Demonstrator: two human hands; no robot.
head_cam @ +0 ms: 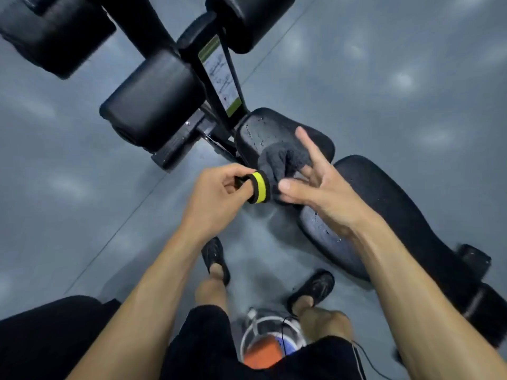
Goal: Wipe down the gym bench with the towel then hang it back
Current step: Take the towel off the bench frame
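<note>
The black gym bench has a small seat pad [270, 127] speckled with water drops and a longer back pad [389, 212] running to the lower right. A dark grey towel [279, 160] is bunched over the gap between the two pads. My right hand [318, 196] grips the towel with the thumb and curled fingers, while the index finger sticks out over the seat pad. My left hand [216, 196] pinches a black and yellow band [259, 187] at the towel's left end. Whether the band is sewn to the towel is hidden.
Black padded rollers [153, 105] and the frame post with a green and white instruction label [222, 78] stand beyond the seat. My feet in black sandals [216, 259] are on the grey floor [82, 201]. A round white and orange object [269, 344] lies between my legs.
</note>
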